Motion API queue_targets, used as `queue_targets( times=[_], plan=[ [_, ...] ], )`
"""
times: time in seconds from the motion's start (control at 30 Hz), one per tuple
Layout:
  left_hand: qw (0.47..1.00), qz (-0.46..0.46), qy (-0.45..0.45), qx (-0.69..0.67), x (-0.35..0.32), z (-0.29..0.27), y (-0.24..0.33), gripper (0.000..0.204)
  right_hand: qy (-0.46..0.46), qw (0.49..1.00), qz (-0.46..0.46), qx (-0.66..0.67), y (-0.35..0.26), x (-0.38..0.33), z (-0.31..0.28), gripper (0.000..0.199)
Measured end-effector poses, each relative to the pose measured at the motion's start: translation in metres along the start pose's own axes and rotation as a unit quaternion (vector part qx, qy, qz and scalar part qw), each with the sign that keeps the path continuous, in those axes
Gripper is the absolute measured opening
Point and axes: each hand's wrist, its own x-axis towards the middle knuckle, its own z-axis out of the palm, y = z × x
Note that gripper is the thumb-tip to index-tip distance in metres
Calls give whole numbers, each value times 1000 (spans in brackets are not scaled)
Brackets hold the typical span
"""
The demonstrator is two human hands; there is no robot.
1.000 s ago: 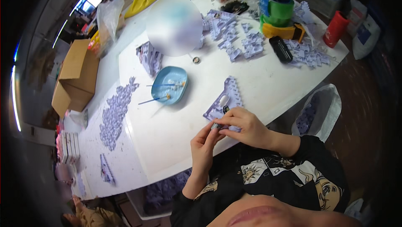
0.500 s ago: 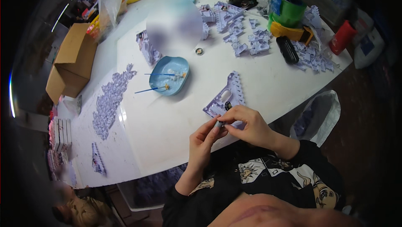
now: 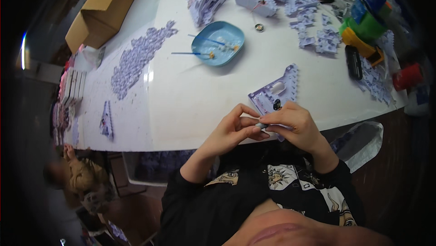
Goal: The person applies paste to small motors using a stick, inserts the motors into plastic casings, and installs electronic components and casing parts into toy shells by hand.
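Close to the table's front edge, my left hand [image 3: 232, 131] and my right hand [image 3: 294, 122] meet with their fingertips closed on one small grey part [image 3: 261, 125]. It looks like a short cylinder, mostly covered by the fingers. Just beyond my hands lies a triangular lavender plastic housing [image 3: 287, 84] with a toothed edge and an oval opening. A round black piece [image 3: 277, 104] sits in the housing, beside my right fingertips. My right hand partly hides the near end of that housing.
A blue dish [image 3: 210, 31] holding thin blue sticks stands mid-table. Small lavender parts [image 3: 136, 62] are heaped at left, with a cardboard box [image 3: 97, 16] behind. More housings [image 3: 205, 3] lie at the back; green and yellow tape rolls [image 3: 363, 31] at right. Another person [image 3: 86, 173] is at lower left.
The view has shifted, so the table things appear higher and the housing farther right. Both hands still pinch the small grey part, with the left fingers more spread around it.
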Motion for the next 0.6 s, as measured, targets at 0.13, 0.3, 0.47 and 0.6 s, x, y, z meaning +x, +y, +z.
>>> queue_targets(
  times=[0.13,0.3,0.47,0.6],
  plan=[
    [998,-14,-34,59,1,-18,11,51,8,997,-38,-65,3,-1,0,26],
    [933,117,230,250,-1,-70,55,30,57,989,-84,-104,7,-10,18,26],
    [836,238,293,398,60,-96,105,19,46,981,-90,-166,12,-19,26,28],
    [751,240,291,542,129,-108,121,15,102,951,-87,-279,20,-16,10,24]
  ],
)
